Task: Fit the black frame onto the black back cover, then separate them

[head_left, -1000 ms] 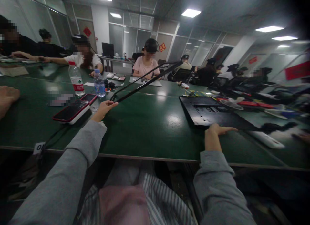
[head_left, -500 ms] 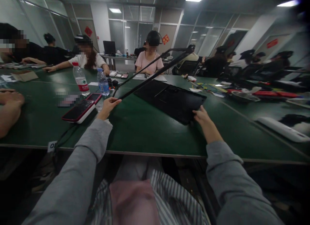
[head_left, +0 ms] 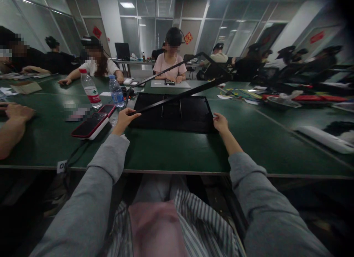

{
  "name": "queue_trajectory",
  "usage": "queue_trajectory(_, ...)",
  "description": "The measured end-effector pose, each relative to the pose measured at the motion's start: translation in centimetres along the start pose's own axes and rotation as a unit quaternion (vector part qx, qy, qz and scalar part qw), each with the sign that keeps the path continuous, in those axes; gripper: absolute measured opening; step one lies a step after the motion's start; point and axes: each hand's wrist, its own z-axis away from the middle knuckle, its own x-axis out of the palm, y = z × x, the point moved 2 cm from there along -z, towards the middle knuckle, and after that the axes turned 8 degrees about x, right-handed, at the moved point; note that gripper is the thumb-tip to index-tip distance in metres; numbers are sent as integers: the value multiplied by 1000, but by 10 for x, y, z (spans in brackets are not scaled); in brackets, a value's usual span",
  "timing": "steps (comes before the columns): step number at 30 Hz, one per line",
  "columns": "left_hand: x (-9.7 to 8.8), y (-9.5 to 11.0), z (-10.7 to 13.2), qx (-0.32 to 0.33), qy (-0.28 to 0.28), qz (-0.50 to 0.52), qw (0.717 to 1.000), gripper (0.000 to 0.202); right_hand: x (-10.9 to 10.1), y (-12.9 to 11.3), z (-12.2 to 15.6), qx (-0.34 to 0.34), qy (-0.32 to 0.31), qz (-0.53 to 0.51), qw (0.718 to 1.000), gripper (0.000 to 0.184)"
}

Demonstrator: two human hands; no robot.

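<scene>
A thin black rectangular frame (head_left: 190,91) is raised at a slant above the table. My left hand (head_left: 124,121) is closed around its near left corner. Below and partly behind the frame, a flat black panel (head_left: 195,115) lies across the green table, with two thin upright lines or wires near its middle. My right hand (head_left: 221,123) pinches the right edge of this panel between thumb and fingers. The panel's left end sits close to my left hand, and the frame's front bar hides part of it.
Left of my left hand are a red-edged phone-like device (head_left: 90,126), a red-capped bottle (head_left: 92,93) and a blue-capped bottle (head_left: 116,93). A co-worker's hand (head_left: 19,115) rests at the far left. On the right lie a white bar (head_left: 323,139) and a bowl (head_left: 283,101). People sit opposite.
The black panel has turned from a slant to nearly square with the table edge and shifted left, my right hand moving with it. The raised frame has tilted, showing more of its opening.
</scene>
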Motion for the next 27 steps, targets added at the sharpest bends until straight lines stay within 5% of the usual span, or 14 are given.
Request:
queue_trajectory(3, 3, -4, 1, 21, -34, -56, 998, 40, -6, -5, -7, 34, 55, -79, 995, 34)
queue_trajectory(8, 12, -10, 6, 70, -93, -148, 982, 36, -12, -15, -6, 65, -101, -184, 976, 44)
queue_trajectory(12, 17, -8, 12, 81, -124, -189, 971, 36, -9, -8, -8, 18, -32, -27, 999, 36)
queue_trajectory(16, 20, -5, 17, 89, -162, -213, 959, 34, -5, 0, -8, -69, 52, 154, 984, 37)
queue_trajectory(27, 27, -8, 18, 101, -217, -213, 947, 32, -3, 15, -6, -41, 46, 192, 980, 42)
